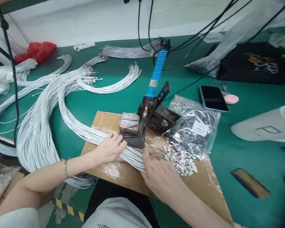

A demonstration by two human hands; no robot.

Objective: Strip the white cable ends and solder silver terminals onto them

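A bundle of thin white cables (pixel 82 130) runs across a cardboard sheet (pixel 123 182) in front of me. My left hand (pixel 111 147) is wrapped round the bundle, just left of a black metal stand (pixel 139 142). Farther right, my right hand (pixel 160 171) grips the bundle near its end, its fingers partly hiding the tips. Above the hands, a soldering iron with a ribbed blue handle (pixel 157 71) stands tilted in the holder, beside a greyish block (pixel 129 123). Close to my right hand lies a pile of small white and silvery pieces (pixel 180 160).
More white cable bundles (pixel 41 126) spread over the green table (pixel 180 79) at left. A black fan (pixel 160 118) and a clear bag of small parts (pixel 194 126) sit behind the pile. At right are a phone (pixel 213 98), a white cup (pixel 263 125) and a brown strip (pixel 250 183). Black cords hang overhead.
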